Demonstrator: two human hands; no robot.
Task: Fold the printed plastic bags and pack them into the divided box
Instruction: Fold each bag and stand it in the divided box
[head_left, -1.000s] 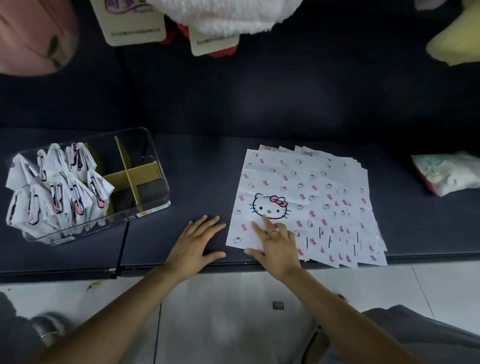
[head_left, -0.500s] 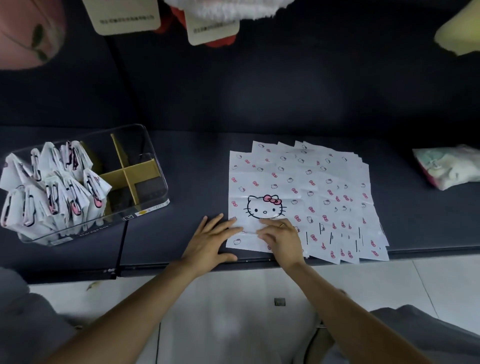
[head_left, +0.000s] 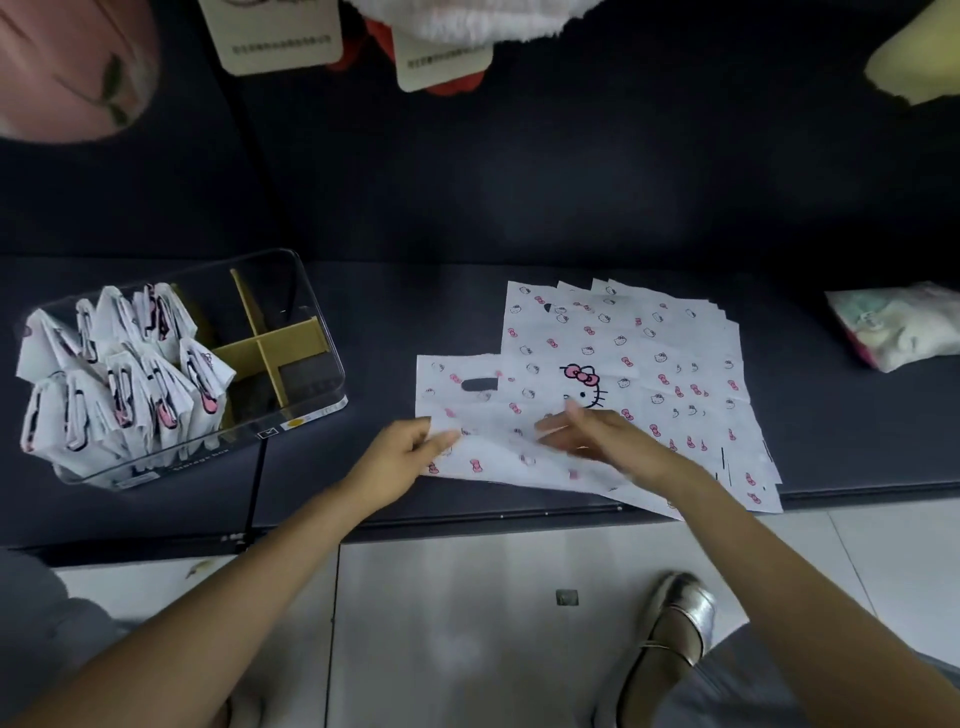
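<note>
White printed top bag (head_left: 493, 415) has slid off the stack (head_left: 649, 374) toward 9 o'clock since half a second ago, now lying crosswise with its handle hole exposed. Left hand (head_left: 400, 457) pinches its near-left edge; right hand (head_left: 597, 436) lies flat on it, fingers straight (blurred). Judged ready for folding; the divided box (head_left: 311, 395) at 9 o'clock holds folded bags (head_left: 119, 379) in its left compartments.

Thin printed plastic bags (head_left: 623, 358), faintly creased, lie on a matt dark bench (head_left: 415, 312); the divided box (head_left: 306, 291) is clear glossy plastic; shiny silver shoe (head_left: 670, 629).
</note>
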